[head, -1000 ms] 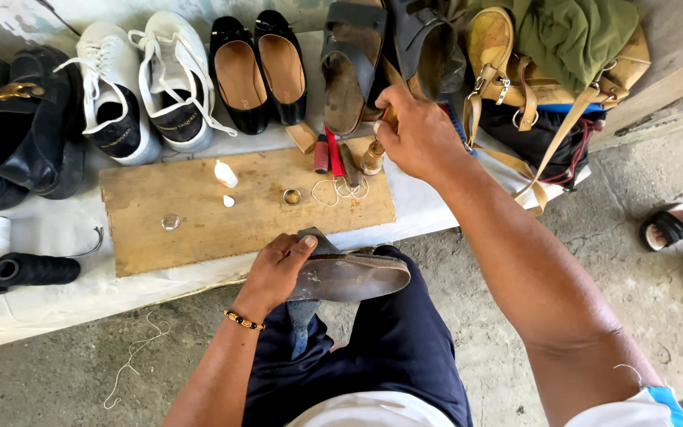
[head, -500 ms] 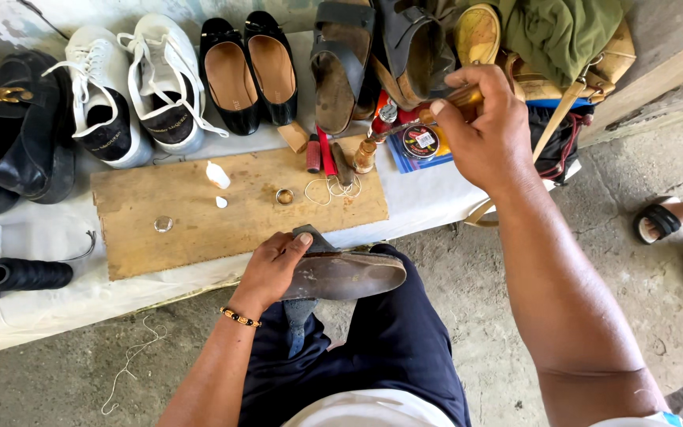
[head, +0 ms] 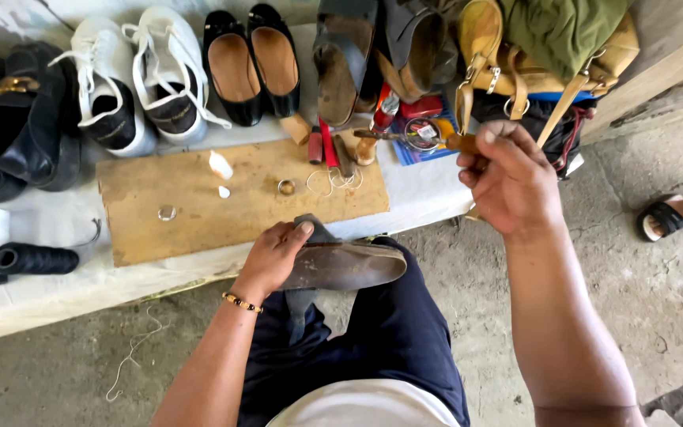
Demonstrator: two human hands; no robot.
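Right hand lowered holding awl.

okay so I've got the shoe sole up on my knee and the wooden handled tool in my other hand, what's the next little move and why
Probably bring the right hand with the tool down to the shoe. The left hand already pins the shoe sole-up on the knee, while the tool sits well above it, over the table.

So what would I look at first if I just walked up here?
Probably the two hands in the middle: the left hand presses a brown shoe sole down on the person's lap, and the right hand lifts a wooden-handled tool. Behind them a row of shoes lines the table, with white sneakers beside shiny black flats.
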